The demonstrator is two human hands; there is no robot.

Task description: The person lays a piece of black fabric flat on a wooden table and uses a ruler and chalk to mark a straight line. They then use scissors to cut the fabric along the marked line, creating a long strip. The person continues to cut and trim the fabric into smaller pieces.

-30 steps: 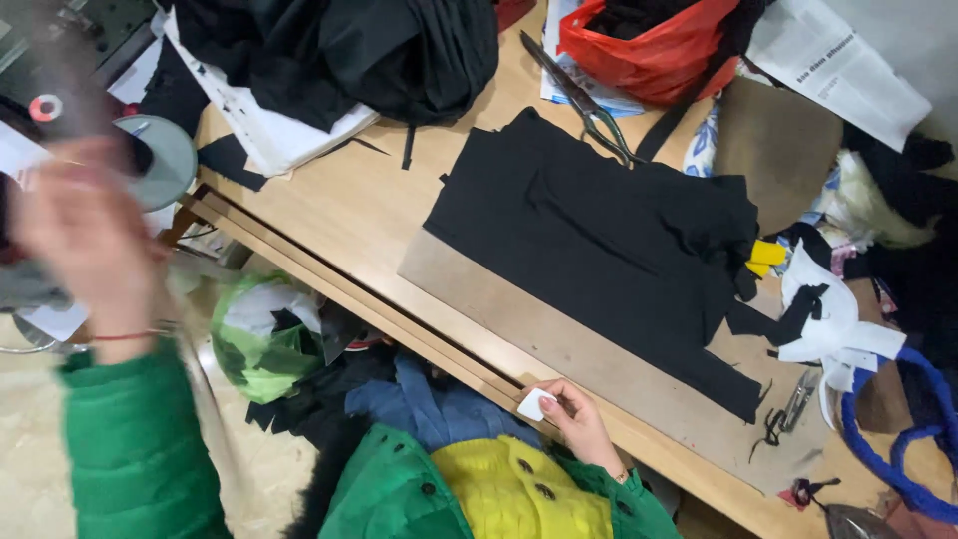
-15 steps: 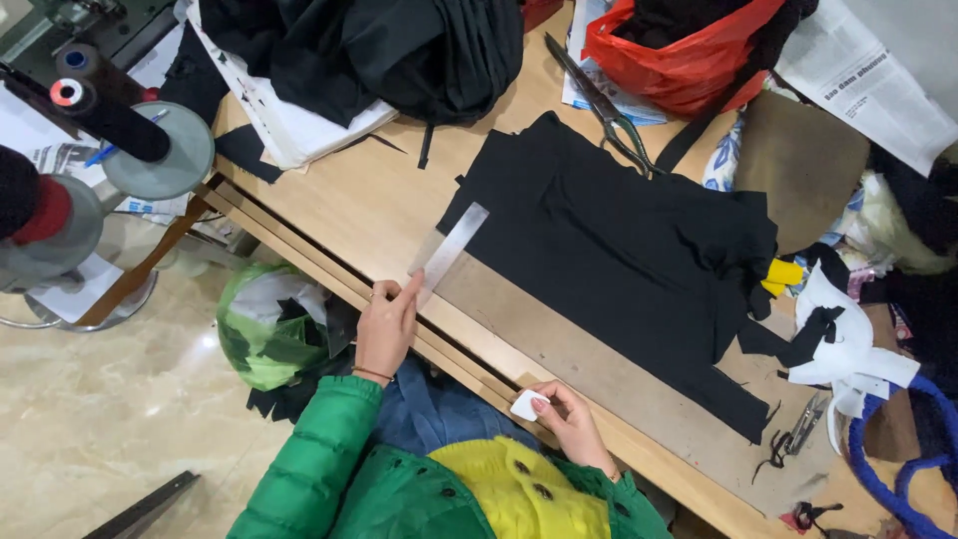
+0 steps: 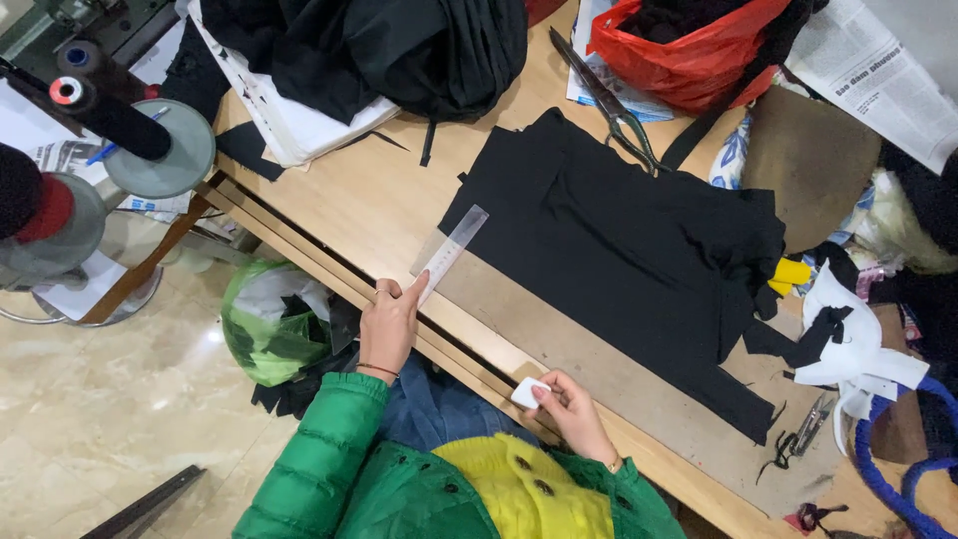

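Just left of the frame's centre, the left hand (image 3: 389,324) pinches the near end of a clear ruler (image 3: 451,252), which slants up and to the right across the wooden table (image 3: 369,200) until its far end almost meets the black cloth (image 3: 619,250) spread over the middle. Lower down, at the table's near edge, the right hand (image 3: 574,411) has its grip closed on a small white block (image 3: 529,392), probably chalk, though it is too small to be sure. Scissors (image 3: 609,100) lie at the top beside a red bag (image 3: 689,50).
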